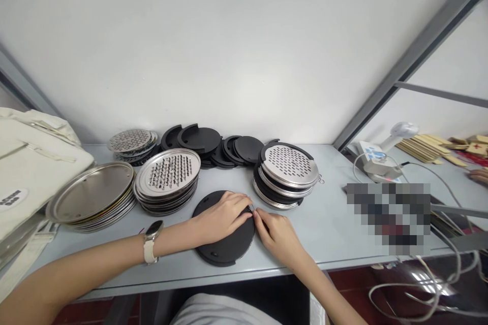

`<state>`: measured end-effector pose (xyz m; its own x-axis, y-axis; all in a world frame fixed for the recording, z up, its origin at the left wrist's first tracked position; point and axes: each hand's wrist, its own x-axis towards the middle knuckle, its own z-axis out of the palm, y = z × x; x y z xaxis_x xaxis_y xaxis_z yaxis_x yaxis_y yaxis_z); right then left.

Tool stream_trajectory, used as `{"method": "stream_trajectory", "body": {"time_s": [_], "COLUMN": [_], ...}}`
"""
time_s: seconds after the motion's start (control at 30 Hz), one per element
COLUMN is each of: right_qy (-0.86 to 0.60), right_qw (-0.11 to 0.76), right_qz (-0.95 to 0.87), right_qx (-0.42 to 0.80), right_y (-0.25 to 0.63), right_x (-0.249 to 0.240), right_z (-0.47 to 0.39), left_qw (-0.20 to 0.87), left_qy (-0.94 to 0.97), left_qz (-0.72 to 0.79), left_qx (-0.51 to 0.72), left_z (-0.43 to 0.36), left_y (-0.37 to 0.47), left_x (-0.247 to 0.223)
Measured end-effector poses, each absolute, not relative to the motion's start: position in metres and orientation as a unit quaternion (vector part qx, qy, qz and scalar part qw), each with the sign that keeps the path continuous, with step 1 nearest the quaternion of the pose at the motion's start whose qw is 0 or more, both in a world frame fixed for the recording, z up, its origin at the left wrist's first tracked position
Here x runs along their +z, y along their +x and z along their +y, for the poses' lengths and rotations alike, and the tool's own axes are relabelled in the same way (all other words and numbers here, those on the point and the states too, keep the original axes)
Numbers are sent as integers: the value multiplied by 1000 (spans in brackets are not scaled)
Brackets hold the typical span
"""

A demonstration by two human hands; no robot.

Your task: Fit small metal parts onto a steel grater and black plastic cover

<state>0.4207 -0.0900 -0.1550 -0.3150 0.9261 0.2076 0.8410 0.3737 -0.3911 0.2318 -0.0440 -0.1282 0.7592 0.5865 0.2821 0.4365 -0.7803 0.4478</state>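
A round black disc [229,246] lies flat on the table before me, with small holes or slots near its rim. My left hand [226,216] rests across its top, thumb and fingers closed at the right edge. My right hand [278,231] meets it there in a pinch, fingertips beside the left thumb. Something small and shiny shows between the fingertips, too small to name. Just behind stands a stack of grater discs with black holders [290,165], a small metal ring [321,179] hanging from its side.
To the left are stacked coarse grater discs [170,170], plain metal discs [93,190] and fine graters [129,139]. Black round holders [202,139] lie along the wall. A cream bag [38,162] sits far left. On the right are a handheld scanner [398,134], cables and wooden pieces [423,147].
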Motion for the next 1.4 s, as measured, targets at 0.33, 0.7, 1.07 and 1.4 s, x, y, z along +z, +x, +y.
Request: {"method": "stream_trajectory", "body": {"time_s": [0.33, 0.7, 1.07, 1.4], "right_qy": [-545, -534, -522, -499], "right_qw": [183, 154, 152, 159], "right_qz": [-816, -831, -838, -848], "right_qx": [63, 32, -41, -84], "right_y": [419, 418, 414, 416], "right_x": [-157, -158, -160, -161], "right_z": [-91, -92, -97, -97], "left_qw": [177, 176, 174, 173], "left_qy": [921, 924, 925, 925], "left_qz": [277, 277, 278, 277], "left_qx": [211, 194, 193, 196], "left_z": [-44, -44, -45, -45], "left_y": [232, 232, 232, 231], "left_x": [-128, -126, -124, -126]}}
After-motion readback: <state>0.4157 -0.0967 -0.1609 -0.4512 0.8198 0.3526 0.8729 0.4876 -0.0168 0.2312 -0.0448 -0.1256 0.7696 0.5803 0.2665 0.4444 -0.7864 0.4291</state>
